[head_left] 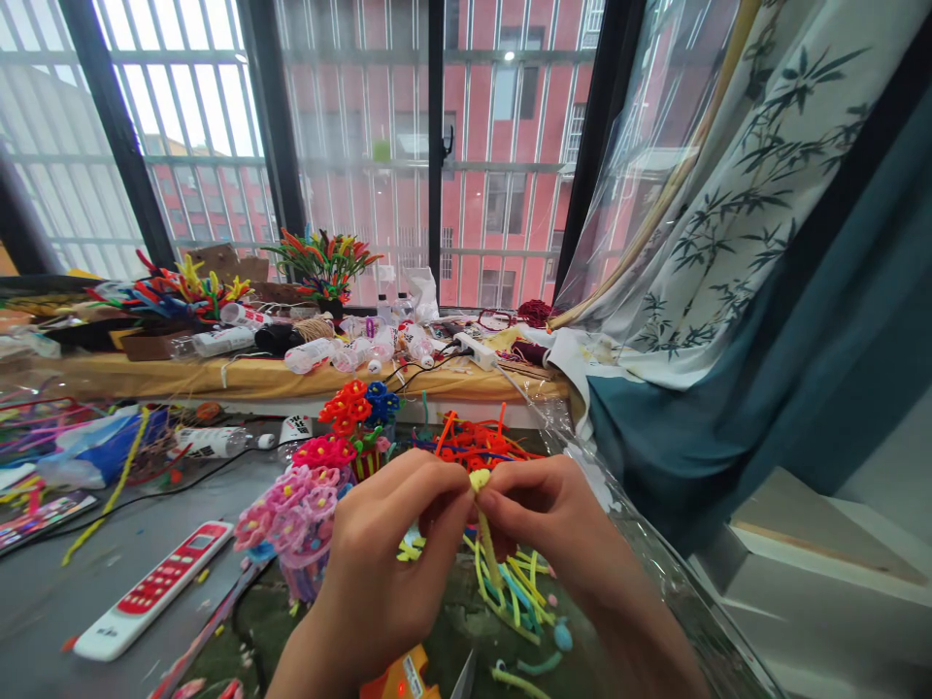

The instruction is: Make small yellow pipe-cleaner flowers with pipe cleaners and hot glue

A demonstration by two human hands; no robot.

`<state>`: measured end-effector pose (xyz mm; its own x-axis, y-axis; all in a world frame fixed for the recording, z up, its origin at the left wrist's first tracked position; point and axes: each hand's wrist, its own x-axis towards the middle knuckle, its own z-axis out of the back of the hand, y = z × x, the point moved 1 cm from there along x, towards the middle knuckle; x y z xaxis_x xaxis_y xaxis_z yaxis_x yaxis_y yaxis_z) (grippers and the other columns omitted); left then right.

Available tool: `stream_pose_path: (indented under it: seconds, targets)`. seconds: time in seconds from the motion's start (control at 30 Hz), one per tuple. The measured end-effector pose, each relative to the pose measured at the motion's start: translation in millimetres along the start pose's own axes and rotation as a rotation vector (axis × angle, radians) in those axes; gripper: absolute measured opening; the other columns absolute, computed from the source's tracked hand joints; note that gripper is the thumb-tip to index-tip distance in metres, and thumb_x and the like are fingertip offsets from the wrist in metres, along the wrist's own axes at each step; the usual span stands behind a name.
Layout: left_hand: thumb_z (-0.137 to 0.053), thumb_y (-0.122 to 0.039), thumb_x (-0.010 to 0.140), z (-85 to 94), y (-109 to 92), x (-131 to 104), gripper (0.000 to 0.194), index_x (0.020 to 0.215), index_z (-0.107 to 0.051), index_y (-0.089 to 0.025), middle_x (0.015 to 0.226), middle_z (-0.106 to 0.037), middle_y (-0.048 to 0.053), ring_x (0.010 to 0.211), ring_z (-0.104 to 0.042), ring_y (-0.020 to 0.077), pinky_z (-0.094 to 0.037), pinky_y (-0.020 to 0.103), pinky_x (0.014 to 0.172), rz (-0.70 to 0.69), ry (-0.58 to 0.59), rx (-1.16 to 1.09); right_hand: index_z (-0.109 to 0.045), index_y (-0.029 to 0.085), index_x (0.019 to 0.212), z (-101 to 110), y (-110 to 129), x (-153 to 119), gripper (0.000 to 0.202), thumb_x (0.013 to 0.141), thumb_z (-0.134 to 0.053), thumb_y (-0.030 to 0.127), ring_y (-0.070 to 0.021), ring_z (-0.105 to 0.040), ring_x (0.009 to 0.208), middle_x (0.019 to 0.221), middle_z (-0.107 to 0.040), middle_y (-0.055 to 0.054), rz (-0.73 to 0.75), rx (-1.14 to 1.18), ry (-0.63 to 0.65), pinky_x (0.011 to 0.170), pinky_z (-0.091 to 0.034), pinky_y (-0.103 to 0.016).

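A pale yellow fuzzy stem with a small bunched top hangs between my two hands at the middle of the view. My left hand pinches the bunched top from the left, its fingers curled. From the right, my right hand pinches the same top between thumb and forefinger. Under the hands lie loose yellow, green and blue fuzzy stems. Pink and purple fuzzy flowers stand just left of my left hand, with red flowers behind them.
A white and red remote lies on the grey table at left. Scissor blades and an orange object are near the front edge. Red fuzzy stems lie behind my hands. Plastic bottles crowd the window ledge.
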<state>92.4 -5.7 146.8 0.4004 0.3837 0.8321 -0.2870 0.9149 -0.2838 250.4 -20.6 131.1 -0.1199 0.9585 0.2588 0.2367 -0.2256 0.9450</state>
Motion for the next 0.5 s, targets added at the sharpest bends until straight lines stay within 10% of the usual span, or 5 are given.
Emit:
stream_pose_path:
  seconds: [0.5]
  targets:
    - [-0.056,0.0,0.086,-1.1,0.5,-1.3,0.017,0.084,-0.059,-0.017,0.07,-0.058,-0.002,0.062,-0.054,0.0084,-0.042,0.019,0.059,-0.03,-0.002,-0.002,-0.069,0.015,0.05,-2.3,-4.1,2.4,0.024,0.062,-0.08,0.031,-0.0076,-0.043,0.044,0.046,-0.054,0.002,0.04,-0.079,-0.096,0.044,-0.037,-0.021]
